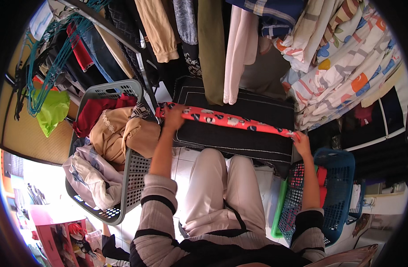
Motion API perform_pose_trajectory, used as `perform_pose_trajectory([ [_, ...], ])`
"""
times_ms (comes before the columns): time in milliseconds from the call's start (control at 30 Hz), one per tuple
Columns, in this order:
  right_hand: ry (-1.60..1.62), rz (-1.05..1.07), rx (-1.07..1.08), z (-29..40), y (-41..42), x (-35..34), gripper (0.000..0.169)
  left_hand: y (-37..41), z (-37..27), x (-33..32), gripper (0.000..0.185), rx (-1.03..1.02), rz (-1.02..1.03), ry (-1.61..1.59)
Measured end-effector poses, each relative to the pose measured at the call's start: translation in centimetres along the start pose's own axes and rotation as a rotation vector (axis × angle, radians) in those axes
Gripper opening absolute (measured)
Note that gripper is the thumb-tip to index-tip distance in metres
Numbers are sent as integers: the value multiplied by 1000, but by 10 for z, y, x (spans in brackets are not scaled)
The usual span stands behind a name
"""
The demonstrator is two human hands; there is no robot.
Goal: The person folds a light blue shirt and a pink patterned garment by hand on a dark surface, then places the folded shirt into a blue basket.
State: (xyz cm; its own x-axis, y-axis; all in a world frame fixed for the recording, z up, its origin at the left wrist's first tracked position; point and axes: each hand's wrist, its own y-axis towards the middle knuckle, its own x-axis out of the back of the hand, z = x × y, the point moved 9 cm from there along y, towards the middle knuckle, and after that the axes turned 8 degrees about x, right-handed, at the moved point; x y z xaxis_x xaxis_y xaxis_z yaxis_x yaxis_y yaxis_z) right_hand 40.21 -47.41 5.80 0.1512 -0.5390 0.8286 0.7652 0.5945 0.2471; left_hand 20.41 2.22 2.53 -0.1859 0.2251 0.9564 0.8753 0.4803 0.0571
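Observation:
A long narrow band of red patterned fabric (220,119), folded or stretched lengthwise, spans a black padded surface (204,140) with pale stitching. My left hand (174,116) is on the band near its left end, slightly blurred, with a bit of fabric sticking out beyond it. My right hand (301,143) pinches the right end between thumb and fingers, by the right edge of the padded surface. Between the hands the fabric looks fairly taut. Whether it is a garment or another cloth I cannot tell.
Left stands a grey laundry basket (125,187) heaped with clothes (110,133). To the right is a blue basket (339,180) with red cloth inside. Hanging clothes (210,50) reach down over the padded surface's far side. Teal hangers (54,73) hang upper left.

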Motion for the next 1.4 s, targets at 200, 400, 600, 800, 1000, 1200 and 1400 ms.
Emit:
perform_pose_trajectory([
  [200,662,13,-293,-18,2,16,11,26,29,65,48,97,437,-248],
  [400,828,-78,-472,-71,-18,-24,19,22,33,47,67,213,614,6],
  [600,-13,-177,-285,-64,-19,-36,44,11,23,29,69,59,1,495],
  [800,-213,-219,108,77,0,-50,53,-40,-147,15,59,-285,-230,-70],
  [1000,-331,-12,156,109,-11,-122,55,-60,-149,-49,55,-227,-130,-102],
  [1200,-252,-21,14,61,-33,-82,51,-60,-134,-52,53,-204,-149,-102],
  [1400,1029,-597,-619,-14,-119,-72,40,-62,-141,-50,54,-246,-185,-130],
])
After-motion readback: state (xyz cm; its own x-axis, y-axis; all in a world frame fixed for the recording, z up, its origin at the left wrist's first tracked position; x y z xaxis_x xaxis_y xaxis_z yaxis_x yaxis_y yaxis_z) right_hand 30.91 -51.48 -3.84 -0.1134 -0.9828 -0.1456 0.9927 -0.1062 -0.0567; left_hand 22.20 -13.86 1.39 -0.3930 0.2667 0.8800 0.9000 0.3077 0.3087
